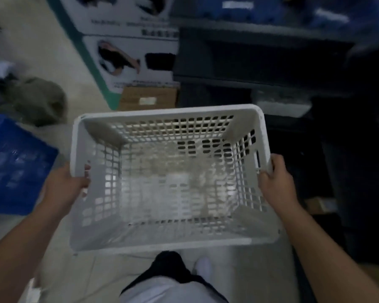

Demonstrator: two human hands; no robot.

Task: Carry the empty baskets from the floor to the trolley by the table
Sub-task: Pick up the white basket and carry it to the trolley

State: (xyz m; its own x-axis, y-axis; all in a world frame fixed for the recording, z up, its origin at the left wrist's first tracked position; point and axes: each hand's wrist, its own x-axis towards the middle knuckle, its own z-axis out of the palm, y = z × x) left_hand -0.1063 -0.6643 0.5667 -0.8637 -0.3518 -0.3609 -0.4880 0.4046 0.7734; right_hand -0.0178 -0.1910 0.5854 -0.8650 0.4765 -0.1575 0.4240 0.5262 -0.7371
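Note:
An empty white plastic basket (171, 241) with lattice walls is held level in front of my body, above the floor. My left hand (67, 184) grips its left rim, fingers curled under the edge. On the opposite side my right hand (276, 182) clasps the right rim by the handle slot. The basket's inside is bare. The picture is blurred by motion. I cannot make out a trolley in this view.
A blue crate (15, 167) stands on the floor at the left. White printed cartons (127, 62) and a brown box (149, 99) are stacked ahead. Dark shelving (260, 57) fills the upper right. A greyish-green bundle (37, 101) lies on the pale floor.

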